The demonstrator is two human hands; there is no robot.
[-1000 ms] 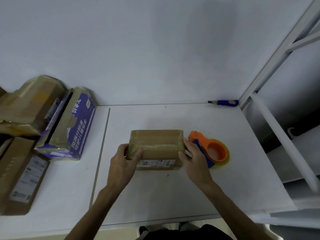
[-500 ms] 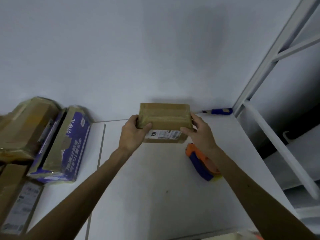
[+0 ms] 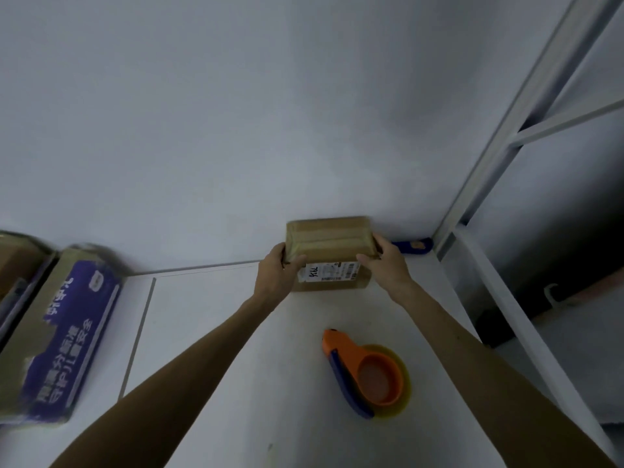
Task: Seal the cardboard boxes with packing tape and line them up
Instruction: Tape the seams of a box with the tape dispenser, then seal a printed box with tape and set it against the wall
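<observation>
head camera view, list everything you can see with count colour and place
small cardboard box: 1, brown, taped top, far side of table by the wall
label: 1, white, on that box's near face
tape dispenser: 1, orange and blue, yellowish roll, on table, near right
utility knife: 1, blue, far right corner
printed box: 1, purple and brown, left side
plain box: 1, brown, far left edge, partly cut off
table: 1, white
metal frame: 1, white, right
left hand: grips the small box's left end
right hand: grips its right end
</observation>
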